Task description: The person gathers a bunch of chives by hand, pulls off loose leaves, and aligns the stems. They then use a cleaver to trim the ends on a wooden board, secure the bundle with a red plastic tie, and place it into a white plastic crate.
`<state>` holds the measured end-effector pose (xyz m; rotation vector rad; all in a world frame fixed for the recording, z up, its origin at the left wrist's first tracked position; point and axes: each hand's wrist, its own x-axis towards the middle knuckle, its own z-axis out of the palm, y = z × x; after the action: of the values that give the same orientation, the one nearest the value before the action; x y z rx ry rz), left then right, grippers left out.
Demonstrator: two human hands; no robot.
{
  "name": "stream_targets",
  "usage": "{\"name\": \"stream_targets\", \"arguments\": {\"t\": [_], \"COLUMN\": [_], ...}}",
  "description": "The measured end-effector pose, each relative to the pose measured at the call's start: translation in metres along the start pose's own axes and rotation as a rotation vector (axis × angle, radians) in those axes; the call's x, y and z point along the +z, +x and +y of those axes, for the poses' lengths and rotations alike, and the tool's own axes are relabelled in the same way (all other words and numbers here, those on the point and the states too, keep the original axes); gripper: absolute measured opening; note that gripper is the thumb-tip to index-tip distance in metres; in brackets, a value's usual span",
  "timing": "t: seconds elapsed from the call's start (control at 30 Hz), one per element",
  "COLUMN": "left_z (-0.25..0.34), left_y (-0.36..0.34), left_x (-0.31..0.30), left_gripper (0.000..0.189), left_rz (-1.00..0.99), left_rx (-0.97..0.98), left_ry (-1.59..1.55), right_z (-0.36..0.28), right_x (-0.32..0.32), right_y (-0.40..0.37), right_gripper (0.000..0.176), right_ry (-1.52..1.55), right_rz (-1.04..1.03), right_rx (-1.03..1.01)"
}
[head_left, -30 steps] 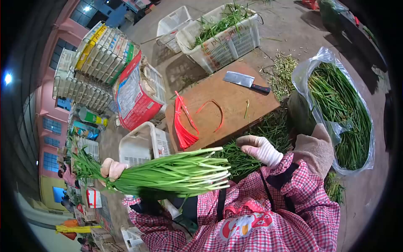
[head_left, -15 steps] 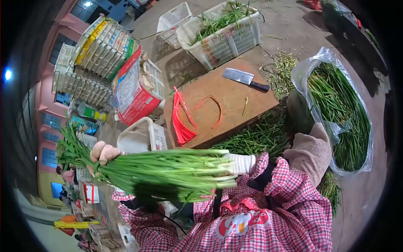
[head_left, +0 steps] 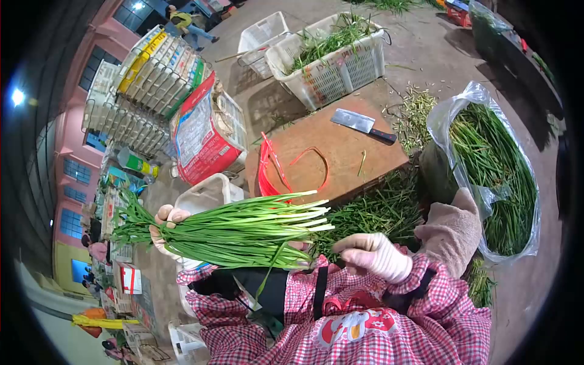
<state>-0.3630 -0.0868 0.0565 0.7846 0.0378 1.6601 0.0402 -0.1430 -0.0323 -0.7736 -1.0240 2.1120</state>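
While clasping garlic chives [head_left: 237, 234] near the leaf tips [head_left: 131, 222] over the lap [head_left: 263, 292] with the left hand [head_left: 161, 234], holds the right hand [head_left: 380, 258] half-spread; likely a light, limp bunch, best cradled midway.

A pink wall [head_left: 72, 118] with dark-framed windows [head_left: 75, 171] runs down the left side of the frame, turning yellow [head_left: 61, 267] lower down, where a small blue-lit opening [head_left: 79, 269] shows. Dark ribbed roofing [head_left: 30, 182] curves along the far left, with a bright lamp [head_left: 17, 96] glowing against it. Another light [head_left: 139, 6] shines at the upper left. A grey-brown concrete floor [head_left: 420, 58] spreads across the top and down the right side, shadowed toward the upper right.
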Motion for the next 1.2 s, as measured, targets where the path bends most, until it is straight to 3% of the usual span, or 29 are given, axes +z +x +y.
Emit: {"name": "stream_targets", "arguments": {"t": [0.03, 0.13, 0.17, 0.27, 0.3, 0.4, 0.43, 0.47, 0.5, 0.53, 0.57, 0.63, 0.67, 0.73, 0.77, 0.8, 0.83, 0.9, 0.93, 0.97, 1.0, 1.03, 1.07, 1.13, 1.2], "left_z": [0.001, -0.004, -0.007, -0.026, -0.03, -0.012, -0.01, -0.013, -0.01, -0.004, 0.002, 0.004, 0.006, 0.014, 0.018, 0.02, 0.021, 0.023, 0.015, 0.003, -0.018, -0.017, -0.015, -0.018, -0.023], "left_y": [-0.003, -0.011, -0.012, -0.016, -0.016, -0.023, -0.02, -0.022, -0.02, -0.017, -0.015, -0.013, -0.01, -0.011, -0.012, -0.015, -0.017, -0.02, -0.018, -0.012, -0.001, -0.004, -0.007, -0.009, -0.008], "left_x": [-0.002, -0.005, -0.004, 0.004, 0.005, -0.023, -0.019, -0.014, -0.019, -0.031, -0.043, -0.038, -0.032, -0.044, -0.05, -0.051, -0.055, -0.063, -0.043, -0.025, 0.01, 0.008, 0.005, 0.005, 0.013], "left_gripper": [0.024, 0.027, 0.028, 0.029, 0.029, 0.024, 0.023, 0.022, 0.022, 0.021, 0.02, 0.019, 0.009, 0.005, 0.003, 0.008, 0.01, 0.014, 0.014, 0.015, 0.016, 0.016, 0.013, 0.015, 0.014], "left_rz": [0.025, 0.097, 0.115, 0.104, 0.086, 0.125, 0.133, 0.195, 0.198, 0.289, 0.38, 0.482, 0.182, 0.024, -0.055, 0.304, 0.466, 0.903, 0.787, 0.131, -0.299, -0.292, -0.228, -0.167, -0.211], "left_rx": [0.008, 0.015, 0.014, 0.024, 0.037, 0.068, 0.091, 0.107, 0.106, 0.195, 0.286, 0.383, 0.105, 0.076, 0.059, 0.193, 0.328, 0.503, 0.422, 0.282, -0.149, -0.155, -0.053, 0.046, -0.075], "left_ry": [0.022, 0.084, 0.102, 0.158, 0.182, 0.236, 0.317, 0.122, 0.127, 0.245, 0.362, 0.485, 0.164, 0.134, 0.12, 0.413, 0.585, 0.957, 0.896, 0.361, -0.099, -0.1, 0.046, 0.189, 0.052], "right_z": [0.0, 0.008, 0.007, 0.039, 0.025, 0.028, 0.031, 0.034, 0.036, 0.034, 0.029, 0.025, 0.015, 0.015, 0.017, 0.021, 0.026, 0.018, 0.012, 0.007, 0.002, 0.0, 0.0, -0.012, -0.006], "right_x": [0.011, 0.028, 0.036, 0.046, 0.056, 0.048, 0.042, 0.032, 0.019, 0.005, -0.002, -0.022, -0.032, -0.056, -0.069, -0.082, -0.09, -0.092, -0.086, -0.077, -0.062, -0.05, -0.033, -0.001, 0.013], "right_y": [0.001, 0.025, 0.034, 0.071, 0.068, 0.056, 0.053, 0.049, 0.045, 0.043, 0.035, 0.036, 0.034, 0.032, 0.029, 0.027, 0.032, 0.021, 0.015, 0.01, 0.005, 0.007, 0.003, 0.006, 0.019], "right_gripper": [0.037, 0.053, 0.038, 0.028, 0.028, 0.03, 0.032, 0.035, 0.038, 0.038, 0.032, 0.027, 0.027, 0.029, 0.03, 0.032, 0.033, 0.031, 0.031, 0.032, 0.034, 0.034, 0.034, 0.034, 0.034], "right_ry": [0.168, 0.239, 0.26, 0.457, 0.599, 0.459, 0.467, 0.376, 0.286, 0.097, 0.08, -0.181, -0.279, -0.492, -0.8, -1.151, -1.562, -1.83, -1.794, -1.75, -1.691, -1.564, -1.35, -1.174, -1.122], "right_rz": [0.01, 0.013, -0.004, -0.05, -0.06, -0.159, -0.257, -0.328, -0.397, -0.504, -0.53, -0.57, -0.518, -0.409, -0.303, -0.255, -0.297, -0.251, -0.173, -0.099, -0.003, 0.022, 0.131, 0.161, 0.19], "right_rx": [0.02, -0.06, -0.016, 0.038, -0.021, 0.007, -0.163, -0.1, -0.039, -0.009, 0.161, 0.224, 0.246, 0.179, 0.121, 0.03, 0.201, 0.5, 0.355, 0.215, 0.025, -0.106, -0.364, -0.403, -0.385]}}
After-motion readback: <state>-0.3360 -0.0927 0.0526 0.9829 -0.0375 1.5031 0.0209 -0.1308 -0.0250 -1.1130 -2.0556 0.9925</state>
